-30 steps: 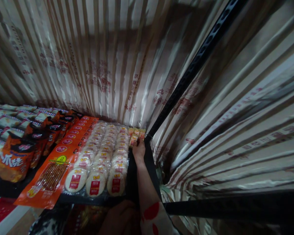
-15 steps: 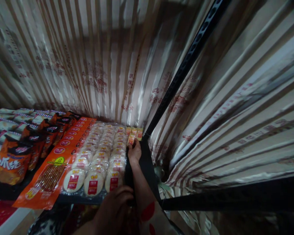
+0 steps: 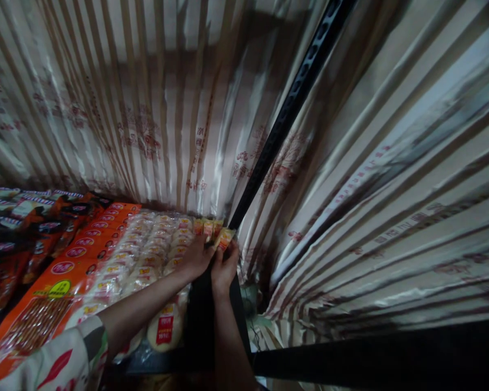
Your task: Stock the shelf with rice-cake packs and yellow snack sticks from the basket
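My right hand [image 3: 225, 269] is closed on a small yellow packet [image 3: 225, 238] with red-orange print, thumb and fingers at its lower end. The packet tilts to the right near the back corner of the shelf. My left hand [image 3: 198, 256] reaches in from the left, its fingertips right beside that packet. Whether these fingers grip anything is too dim to make out. Behind the hands, several similar small yellow packets [image 3: 207, 226] stand in a row. Clear-wrapped round rice crackers [image 3: 165, 326] lie in rows under and beside my left forearm.
Overlapping orange snack bags [image 3: 75, 252] and dark-and-orange bags [image 3: 44, 239] fill the shelf's left side. A black perforated upright post [image 3: 283, 117] rises at the back corner of the black shelf [image 3: 199, 320]. Pleated printed curtains [image 3: 158, 81] hang behind and to the right.
My left hand has come up from the shelf's front edge to the small packets. The packet in my right hand is now raised and tilted to the right. The view has shifted slightly right.
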Demonstrator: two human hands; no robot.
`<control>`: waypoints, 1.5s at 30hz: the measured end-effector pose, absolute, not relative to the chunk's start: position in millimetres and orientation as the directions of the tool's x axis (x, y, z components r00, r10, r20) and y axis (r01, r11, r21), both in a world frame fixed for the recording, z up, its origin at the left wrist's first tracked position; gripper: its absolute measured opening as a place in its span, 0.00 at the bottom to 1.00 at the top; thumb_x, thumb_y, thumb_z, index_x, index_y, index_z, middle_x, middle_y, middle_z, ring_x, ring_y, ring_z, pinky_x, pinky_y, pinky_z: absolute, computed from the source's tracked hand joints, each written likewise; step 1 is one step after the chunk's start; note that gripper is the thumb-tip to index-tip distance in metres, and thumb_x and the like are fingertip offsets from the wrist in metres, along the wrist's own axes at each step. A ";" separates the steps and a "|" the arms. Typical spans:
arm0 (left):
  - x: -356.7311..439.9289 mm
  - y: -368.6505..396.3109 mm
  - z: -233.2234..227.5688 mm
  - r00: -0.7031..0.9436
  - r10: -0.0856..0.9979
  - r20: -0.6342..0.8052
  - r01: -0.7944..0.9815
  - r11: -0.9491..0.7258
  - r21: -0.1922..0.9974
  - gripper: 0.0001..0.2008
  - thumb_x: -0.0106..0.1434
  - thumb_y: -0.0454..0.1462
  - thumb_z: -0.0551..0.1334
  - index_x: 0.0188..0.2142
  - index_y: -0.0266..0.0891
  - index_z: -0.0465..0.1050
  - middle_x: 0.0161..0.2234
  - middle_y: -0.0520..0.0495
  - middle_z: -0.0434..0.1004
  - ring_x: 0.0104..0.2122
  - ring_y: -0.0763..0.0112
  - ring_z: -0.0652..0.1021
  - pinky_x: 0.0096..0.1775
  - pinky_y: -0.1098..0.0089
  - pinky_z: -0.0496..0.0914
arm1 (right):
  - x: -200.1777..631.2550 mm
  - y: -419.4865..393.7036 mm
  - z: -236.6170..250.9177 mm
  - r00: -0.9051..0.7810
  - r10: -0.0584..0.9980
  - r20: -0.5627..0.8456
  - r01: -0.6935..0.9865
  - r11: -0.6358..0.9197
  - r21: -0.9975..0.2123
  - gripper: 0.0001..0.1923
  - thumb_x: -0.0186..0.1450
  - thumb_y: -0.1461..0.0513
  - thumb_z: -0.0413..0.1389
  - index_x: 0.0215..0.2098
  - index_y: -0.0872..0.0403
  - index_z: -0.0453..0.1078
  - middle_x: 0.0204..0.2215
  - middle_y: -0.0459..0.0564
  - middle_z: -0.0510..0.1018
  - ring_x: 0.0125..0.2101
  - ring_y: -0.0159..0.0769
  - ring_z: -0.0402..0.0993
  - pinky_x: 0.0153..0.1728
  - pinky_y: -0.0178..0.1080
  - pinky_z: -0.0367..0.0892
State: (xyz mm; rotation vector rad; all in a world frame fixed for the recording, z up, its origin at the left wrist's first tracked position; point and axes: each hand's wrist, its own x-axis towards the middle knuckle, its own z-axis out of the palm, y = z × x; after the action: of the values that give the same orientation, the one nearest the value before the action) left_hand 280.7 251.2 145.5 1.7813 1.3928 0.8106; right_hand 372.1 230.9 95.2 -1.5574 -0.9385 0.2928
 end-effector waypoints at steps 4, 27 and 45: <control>295.1 269.7 142.4 0.265 0.964 0.020 0.586 -0.177 0.791 0.17 0.63 0.36 0.53 0.51 0.34 0.67 0.47 0.40 0.75 0.45 0.63 0.76 0.49 0.64 0.68 | 373.0 230.5 90.9 0.608 0.722 0.330 0.385 0.096 -0.918 0.20 0.63 0.54 0.48 0.50 0.55 0.60 0.45 0.59 0.74 0.45 0.41 0.73 0.46 0.41 0.66; 305.9 301.5 118.6 0.613 0.733 0.294 0.730 -0.668 0.144 0.15 0.62 0.33 0.54 0.47 0.36 0.71 0.51 0.42 0.72 0.54 0.62 0.68 0.53 0.65 0.64 | 380.8 236.6 65.1 0.703 0.617 0.353 0.505 -0.084 -0.859 0.24 0.62 0.54 0.50 0.53 0.58 0.59 0.45 0.61 0.73 0.32 0.38 0.73 0.33 0.39 0.67; 293.8 317.2 80.0 0.807 0.479 0.345 0.565 -0.795 -0.219 0.19 0.66 0.35 0.49 0.52 0.32 0.69 0.60 0.40 0.63 0.62 0.57 0.57 0.60 0.53 0.52 | 376.6 234.6 72.0 0.685 0.651 0.327 0.538 -0.149 -0.830 0.25 0.62 0.51 0.50 0.51 0.59 0.61 0.45 0.62 0.72 0.36 0.41 0.73 0.36 0.40 0.66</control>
State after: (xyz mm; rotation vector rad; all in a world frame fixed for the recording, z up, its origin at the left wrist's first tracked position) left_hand 293.8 317.2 80.0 3.2827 0.9750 0.4799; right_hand 376.6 234.6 72.0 -1.8125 -0.9423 0.1305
